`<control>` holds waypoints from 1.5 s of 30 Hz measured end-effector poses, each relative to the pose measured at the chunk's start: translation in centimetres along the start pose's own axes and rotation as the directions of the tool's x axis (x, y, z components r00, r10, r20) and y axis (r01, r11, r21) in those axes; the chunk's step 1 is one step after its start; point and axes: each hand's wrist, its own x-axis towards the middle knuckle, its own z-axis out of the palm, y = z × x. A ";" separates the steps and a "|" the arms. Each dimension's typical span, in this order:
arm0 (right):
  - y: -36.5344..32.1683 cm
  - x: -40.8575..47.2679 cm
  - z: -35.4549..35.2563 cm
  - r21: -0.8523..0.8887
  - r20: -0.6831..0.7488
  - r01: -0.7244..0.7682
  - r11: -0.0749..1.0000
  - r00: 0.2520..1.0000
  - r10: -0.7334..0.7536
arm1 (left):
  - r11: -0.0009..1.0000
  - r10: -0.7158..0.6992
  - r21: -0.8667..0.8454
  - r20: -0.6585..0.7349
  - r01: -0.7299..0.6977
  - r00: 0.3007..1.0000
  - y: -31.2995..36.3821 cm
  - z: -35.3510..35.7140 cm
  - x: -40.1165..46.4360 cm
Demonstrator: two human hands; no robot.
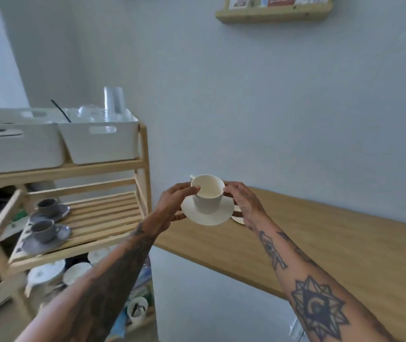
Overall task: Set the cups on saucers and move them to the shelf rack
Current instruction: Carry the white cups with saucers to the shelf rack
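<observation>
A white cup [208, 196] stands on a white saucer [209, 217], held in the air between the wooden rack and the table. My left hand [173, 206] grips the saucer's left edge with its thumb on the cup's rim. My right hand [242, 204] holds the right side of cup and saucer. Two grey cups on grey saucers, one at the back [49, 208] and one nearer [44, 232], sit on the left of the rack's slatted middle shelf [103, 218]. Another white saucer [238, 219] peeks out on the table behind my right hand.
The wooden table [320, 243] runs along the wall to the right. Two white bins [98, 141] fill the rack's top shelf. White plates and bowls [49, 271] lie on the lower shelf. A wall shelf [273, 13] hangs high up.
</observation>
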 end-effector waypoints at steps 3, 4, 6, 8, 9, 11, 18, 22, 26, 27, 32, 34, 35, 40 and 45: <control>-1.3 -0.6 5.1 0.006 0.128 0.030 1.000 0.991 -0.030 | 1.000 0.028 -0.004 -0.109 -0.028 0.994 0.8 -4.9 -2.9; -1.5 -0.9 6.9 0.008 0.169 0.035 0.999 0.985 -0.036 | 0.999 0.038 -0.004 -0.146 -0.039 0.989 0.9 -6.4 -3.9; -1.5 -1.5 10.5 0.003 0.247 0.039 0.999 0.968 -0.038 | 0.999 0.046 -0.001 -0.217 -0.048 0.975 0.6 -9.5 -6.0; -1.1 -2.2 14.1 -0.006 0.320 0.033 0.999 0.947 -0.029 | 0.999 0.033 -0.005 -0.292 -0.036 0.956 -0.3 -12.4 -7.9; -0.7 -2.7 15.8 -0.013 0.354 0.024 1.000 0.935 -0.018 | 1.000 0.024 -0.009 -0.329 -0.028 0.944 -0.9 -13.8 -8.8; 0.5 -3.4 19.1 -0.025 0.411 0.002 1.000 0.912 0.008 | 1.000 -0.004 -0.016 -0.398 -0.003 0.917 -2.3 -16.3 -10.1; 6.8 -0.6 27.6 -0.078 0.475 -0.028 0.997 0.878 0.062 | 0.993 -0.122 -0.054 -0.521 0.109 0.845 -8.6 -22.7 -7.2; 10.0 4.4 31.1 -0.115 0.441 -0.049 0.992 0.893 0.095 | 0.991 -0.135 -0.072 -0.536 0.114 0.833 -12.1 -25.9 -0.5; 13.0 11.6 34.6 -0.123 0.389 -0.019 0.992 0.919 0.066 | 0.994 -0.109 -0.083 -0.512 0.077 0.852 -15.5 -29.0 8.5; 13.9 13.6 35.6 -0.124 0.372 -0.012 0.992 0.926 0.058 | 0.994 -0.104 -0.089 -0.504 0.068 0.857 -16.4 -29.9 10.9; 18.4 22.1 40.6 -0.156 0.308 0.013 0.988 0.951 0.036 | 0.993 -0.089 -0.116 -0.499 0.035 0.862 -20.3 -33.5 22.0; 19.9 24.8 42.4 -0.170 0.267 0.001 0.985 0.963 0.045 | 0.994 -0.082 -0.110 -0.505 0.030 0.859 -21.4 -34.4 25.5; 20.5 26.0 43.2 -0.174 0.245 -0.012 0.985 0.968 0.055 | 0.994 -0.080 -0.108 -0.506 0.029 0.859 -21.9 -34.8 27.0; 22.9 30.5 46.8 -0.185 0.181 -0.033 0.982 0.981 0.067 | 0.998 -0.059 -0.058 -0.498 0.035 0.865 -22.9 -36.9 32.7; 23.9 33.4 49.3 -0.226 0.151 0.000 0.974 0.988 0.035 | 0.999 -0.037 -0.050 -0.519 0.012 0.854 -23.5 -38.0 36.7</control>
